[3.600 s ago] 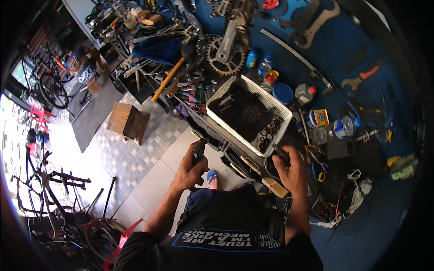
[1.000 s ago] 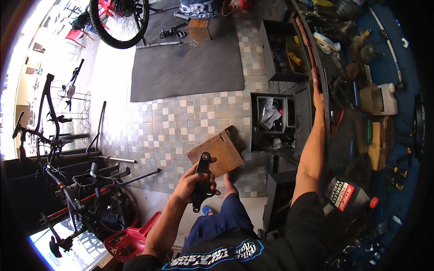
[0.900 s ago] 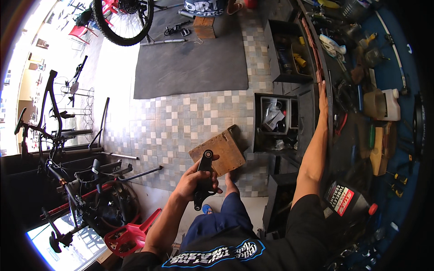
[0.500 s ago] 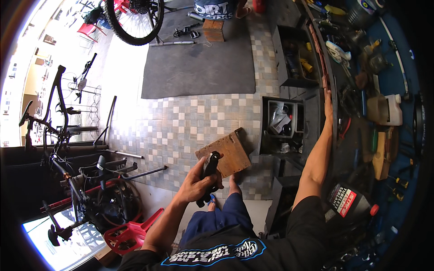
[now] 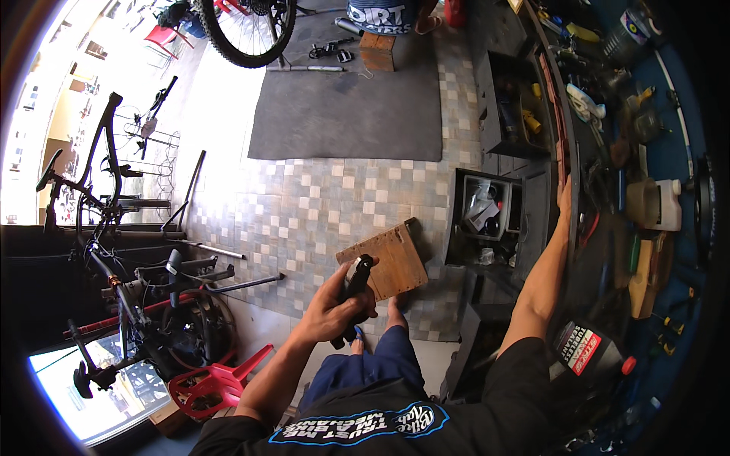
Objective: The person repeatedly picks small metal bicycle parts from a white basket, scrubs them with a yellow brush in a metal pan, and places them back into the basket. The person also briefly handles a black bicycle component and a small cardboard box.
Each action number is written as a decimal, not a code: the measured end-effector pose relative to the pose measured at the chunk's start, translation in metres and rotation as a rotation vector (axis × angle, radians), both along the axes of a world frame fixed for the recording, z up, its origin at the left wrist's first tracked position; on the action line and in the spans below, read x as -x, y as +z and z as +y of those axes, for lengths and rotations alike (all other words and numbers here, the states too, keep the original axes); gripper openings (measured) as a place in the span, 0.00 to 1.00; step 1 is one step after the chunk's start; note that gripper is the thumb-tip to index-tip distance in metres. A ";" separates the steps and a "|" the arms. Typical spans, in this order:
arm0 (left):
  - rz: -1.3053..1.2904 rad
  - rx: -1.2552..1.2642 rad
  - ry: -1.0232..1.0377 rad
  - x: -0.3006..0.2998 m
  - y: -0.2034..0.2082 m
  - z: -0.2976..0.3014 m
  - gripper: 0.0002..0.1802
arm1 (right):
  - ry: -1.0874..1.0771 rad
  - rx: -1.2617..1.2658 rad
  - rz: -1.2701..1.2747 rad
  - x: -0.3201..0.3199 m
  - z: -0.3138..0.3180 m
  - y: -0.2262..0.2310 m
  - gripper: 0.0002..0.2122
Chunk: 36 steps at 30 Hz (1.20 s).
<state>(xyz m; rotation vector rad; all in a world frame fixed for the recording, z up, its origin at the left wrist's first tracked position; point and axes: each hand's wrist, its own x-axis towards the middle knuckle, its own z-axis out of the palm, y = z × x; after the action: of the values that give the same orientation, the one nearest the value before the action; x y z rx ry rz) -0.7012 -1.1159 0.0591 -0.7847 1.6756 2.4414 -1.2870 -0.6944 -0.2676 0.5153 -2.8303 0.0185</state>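
Note:
My left hand (image 5: 341, 304) is closed around a black, elongated part (image 5: 355, 283) with a silvery spot at its upper end. I cannot make out its kind. The part is over a worn wooden box (image 5: 395, 262) on the tiled floor, apart from it as far as I can tell. To the right, my right arm reaches out along the workbench edge. My right hand (image 5: 565, 196) is at that edge beside a reddish-brown strip (image 5: 559, 140); its fingers are mostly hidden.
Dark drawers (image 5: 511, 114) stand pulled out under the bench, one holding a grey tub (image 5: 473, 234). Tools and a dark sealant jug (image 5: 585, 351) crowd the bench. Bike frames (image 5: 114, 281) and a red plastic chair (image 5: 217, 386) stand left. Ahead, someone sits by a bike wheel (image 5: 247, 34).
My right hand has drawn back toward me along the bench edge. My left hand keeps its hold on the black part. The whole view has shifted slightly.

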 end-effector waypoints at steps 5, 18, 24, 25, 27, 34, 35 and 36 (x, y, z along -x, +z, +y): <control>-0.082 -0.353 0.189 0.000 0.015 0.005 0.39 | -0.226 0.588 -0.191 -0.018 -0.047 -0.038 0.31; -0.018 -0.516 0.259 0.005 0.016 -0.010 0.40 | -0.068 0.412 0.161 -0.098 -0.070 0.067 0.32; 0.000 -0.333 0.208 -0.010 0.021 -0.011 0.38 | -0.281 0.256 0.146 -0.148 -0.102 0.109 0.29; 0.007 -0.288 0.201 -0.014 0.022 -0.010 0.38 | -0.371 0.276 0.037 -0.162 -0.112 0.120 0.28; 0.035 -0.187 0.174 -0.024 0.024 -0.010 0.36 | -0.253 0.386 0.024 -0.193 -0.119 0.130 0.24; 0.115 0.025 0.066 -0.074 0.033 -0.019 0.36 | 0.376 1.270 -0.939 -0.420 -0.215 0.230 0.11; 0.135 0.045 0.043 -0.082 0.035 -0.019 0.36 | 0.467 1.241 -0.940 -0.454 -0.226 0.265 0.12; 0.129 0.064 0.032 -0.088 0.040 -0.019 0.38 | 0.551 1.220 -0.937 -0.487 -0.236 0.299 0.13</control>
<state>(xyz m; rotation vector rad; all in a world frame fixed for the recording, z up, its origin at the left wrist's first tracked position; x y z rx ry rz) -0.6128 -1.1352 0.0987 -0.6787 1.8072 2.5218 -0.7996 -0.9308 0.0316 1.0565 -2.4877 2.3632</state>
